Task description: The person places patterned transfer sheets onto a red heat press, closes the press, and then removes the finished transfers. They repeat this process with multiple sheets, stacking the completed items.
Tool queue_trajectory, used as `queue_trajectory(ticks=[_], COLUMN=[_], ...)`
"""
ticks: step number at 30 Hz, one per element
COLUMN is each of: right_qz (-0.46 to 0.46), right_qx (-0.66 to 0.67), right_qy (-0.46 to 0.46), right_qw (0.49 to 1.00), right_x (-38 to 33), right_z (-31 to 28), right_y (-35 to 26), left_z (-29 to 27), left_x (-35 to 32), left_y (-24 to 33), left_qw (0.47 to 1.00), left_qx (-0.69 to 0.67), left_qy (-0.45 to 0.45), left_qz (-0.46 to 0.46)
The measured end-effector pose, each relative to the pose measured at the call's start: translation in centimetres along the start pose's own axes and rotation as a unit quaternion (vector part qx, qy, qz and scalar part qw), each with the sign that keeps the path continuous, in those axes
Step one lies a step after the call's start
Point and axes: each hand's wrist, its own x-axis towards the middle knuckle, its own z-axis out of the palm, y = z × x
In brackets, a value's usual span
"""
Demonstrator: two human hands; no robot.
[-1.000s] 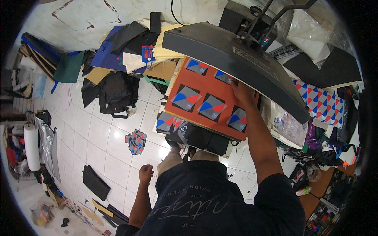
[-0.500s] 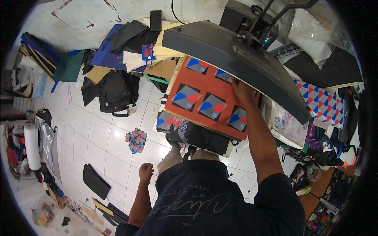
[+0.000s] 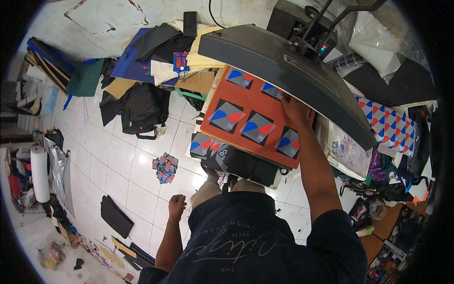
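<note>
My right hand (image 3: 296, 111) reaches under the raised upper plate of a heat press (image 3: 283, 66). Its fingers are closed at the corner of a printed square (image 3: 271, 90) in grey, blue and red; part of the hand and square is hidden beneath the plate. More such squares on black backing, like the front middle square (image 3: 257, 127), lie in rows on the press's orange-red lower bed (image 3: 215, 128). Over the floor beside my leg hangs my left hand (image 3: 177, 206), its fingers curled in with nothing seen in them.
A pile of printed pieces (image 3: 165, 168) lies on the tiled floor, with a black bag (image 3: 143, 109) farther off. Printed pieces and black cloth (image 3: 239, 161) rest below the bed's front edge. On the right stand a bin of clear plastic (image 3: 347, 146) and a patterned sheet (image 3: 388, 127).
The whole view has shifted very slightly. My right hand stays at the same square, and my left hand still hangs curled at my side.
</note>
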Motion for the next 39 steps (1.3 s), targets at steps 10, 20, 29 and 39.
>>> queue_trajectory(ticks=[10, 20, 29, 39], right_qz=[-0.014, -0.028, -0.015, -0.008], right_qx=[0.014, -0.021, 0.004, -0.011], right_qy=[-0.004, 0.019, 0.017, 0.022], right_qw=[1.000, 0.999, 1.000, 1.000], right_x=[0.3, 0.0, 0.2, 0.8], right_z=[0.1, -0.1, 0.6, 3.3], right_y=[0.2, 0.0, 0.5, 2.7], left_z=[-0.1, -0.3, 0.0, 0.1], left_x=[-0.2, -0.5, 0.0, 0.3], left_y=[0.4, 0.4, 0.3, 0.4], left_qw=[1.000, 1.000, 1.000, 1.000], left_qx=[0.008, 0.007, 0.004, -0.004], left_qy=[-0.005, -0.013, -0.005, -0.006], left_qz=[-0.008, -0.004, -0.001, -0.007])
